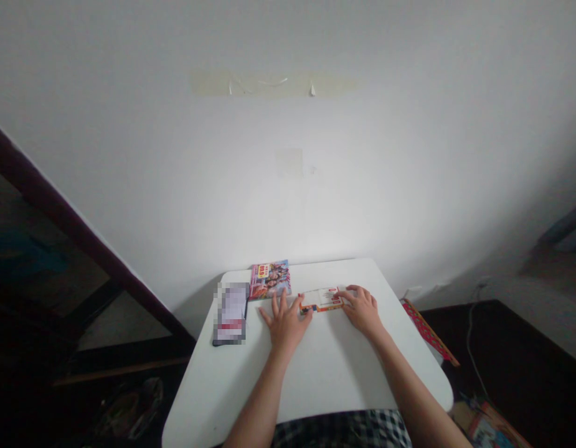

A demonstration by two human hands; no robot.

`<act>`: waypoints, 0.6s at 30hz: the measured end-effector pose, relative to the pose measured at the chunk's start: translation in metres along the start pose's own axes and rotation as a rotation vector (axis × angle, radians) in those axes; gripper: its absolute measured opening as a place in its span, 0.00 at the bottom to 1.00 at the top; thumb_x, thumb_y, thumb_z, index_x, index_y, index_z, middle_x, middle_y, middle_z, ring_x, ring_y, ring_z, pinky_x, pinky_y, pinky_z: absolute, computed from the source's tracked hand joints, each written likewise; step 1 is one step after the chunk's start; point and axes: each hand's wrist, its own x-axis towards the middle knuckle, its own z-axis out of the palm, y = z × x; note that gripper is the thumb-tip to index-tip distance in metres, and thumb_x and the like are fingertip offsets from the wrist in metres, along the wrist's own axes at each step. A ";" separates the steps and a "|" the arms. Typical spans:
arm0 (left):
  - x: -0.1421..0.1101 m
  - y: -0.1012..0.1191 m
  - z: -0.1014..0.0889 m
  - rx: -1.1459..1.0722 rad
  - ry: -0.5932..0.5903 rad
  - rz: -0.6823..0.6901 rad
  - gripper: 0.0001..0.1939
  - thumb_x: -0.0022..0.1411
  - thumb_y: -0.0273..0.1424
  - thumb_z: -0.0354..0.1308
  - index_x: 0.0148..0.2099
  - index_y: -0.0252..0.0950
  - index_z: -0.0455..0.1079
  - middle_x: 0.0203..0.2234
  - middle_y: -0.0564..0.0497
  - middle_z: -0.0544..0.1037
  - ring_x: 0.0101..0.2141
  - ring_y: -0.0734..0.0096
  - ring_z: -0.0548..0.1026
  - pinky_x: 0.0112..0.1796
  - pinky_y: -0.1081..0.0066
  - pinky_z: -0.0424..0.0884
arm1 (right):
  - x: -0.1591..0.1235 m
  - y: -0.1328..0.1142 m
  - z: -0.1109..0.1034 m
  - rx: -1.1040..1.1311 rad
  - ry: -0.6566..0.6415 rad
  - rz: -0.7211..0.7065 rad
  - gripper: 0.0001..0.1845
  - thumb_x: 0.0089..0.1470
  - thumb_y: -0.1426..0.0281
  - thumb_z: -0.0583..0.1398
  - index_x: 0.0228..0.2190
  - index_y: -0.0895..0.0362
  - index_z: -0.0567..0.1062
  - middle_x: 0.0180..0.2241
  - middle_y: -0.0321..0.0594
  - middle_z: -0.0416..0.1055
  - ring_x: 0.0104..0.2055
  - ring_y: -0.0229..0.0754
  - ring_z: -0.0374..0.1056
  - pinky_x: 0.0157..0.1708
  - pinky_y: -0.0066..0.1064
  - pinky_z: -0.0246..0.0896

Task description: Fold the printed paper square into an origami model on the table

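A narrow strip of printed paper (322, 297), white with red print and an orange-yellow lower edge, lies crosswise on the white table (316, 354). My left hand (285, 318) rests palm down at its left end, fingers spread, thumb side touching the paper. On the right end lie the fingers of my right hand (361, 308), loosely stretched with the thumb apart, pressing the paper down. A colourful printed flyer (270, 279) with a yellow price box sits just beyond my left fingertips. Left of that hand lies a phone (231, 313), its screen blurred.
A white wall (288, 205) with a strip of old tape (269, 83) rises directly behind the table. On the right, a red patterned item (430, 333) leans beside the table edge, and a cable (472, 348) hangs to the floor. A dark-framed opening (58, 199) is at left.
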 end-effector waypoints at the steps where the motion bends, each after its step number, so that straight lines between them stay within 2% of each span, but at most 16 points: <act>1: 0.000 0.000 0.000 0.000 -0.001 0.003 0.26 0.60 0.52 0.55 0.60 0.60 0.67 0.69 0.51 0.57 0.69 0.43 0.48 0.60 0.28 0.37 | 0.001 0.002 -0.001 0.001 -0.013 0.005 0.21 0.59 0.66 0.58 0.51 0.31 0.73 0.58 0.35 0.62 0.60 0.48 0.56 0.57 0.46 0.51; 5: 0.000 -0.001 0.000 0.002 -0.009 0.004 0.26 0.60 0.52 0.55 0.61 0.60 0.67 0.69 0.50 0.56 0.68 0.42 0.48 0.60 0.28 0.38 | 0.002 0.005 -0.002 0.015 -0.032 0.010 0.19 0.60 0.65 0.57 0.48 0.29 0.75 0.57 0.35 0.63 0.60 0.49 0.56 0.56 0.45 0.53; 9: 0.000 -0.001 0.000 0.012 -0.005 0.008 0.27 0.60 0.52 0.55 0.61 0.60 0.66 0.70 0.49 0.55 0.68 0.43 0.48 0.60 0.27 0.38 | -0.002 0.001 -0.002 0.033 0.030 0.003 0.16 0.60 0.63 0.58 0.46 0.31 0.77 0.56 0.36 0.63 0.59 0.48 0.56 0.57 0.45 0.52; 12: -0.001 -0.001 0.001 0.015 -0.003 0.009 0.28 0.60 0.52 0.55 0.62 0.59 0.66 0.69 0.48 0.56 0.68 0.43 0.48 0.60 0.27 0.37 | -0.006 -0.007 -0.002 0.037 0.096 0.014 0.12 0.58 0.58 0.61 0.44 0.34 0.79 0.55 0.37 0.64 0.58 0.49 0.57 0.57 0.45 0.51; 18: -0.001 -0.001 -0.001 -0.002 -0.012 0.004 0.28 0.60 0.53 0.55 0.62 0.58 0.66 0.69 0.47 0.56 0.69 0.42 0.47 0.60 0.27 0.37 | -0.012 -0.024 -0.003 0.019 0.153 0.037 0.14 0.53 0.55 0.64 0.42 0.42 0.80 0.54 0.41 0.64 0.58 0.50 0.57 0.57 0.45 0.50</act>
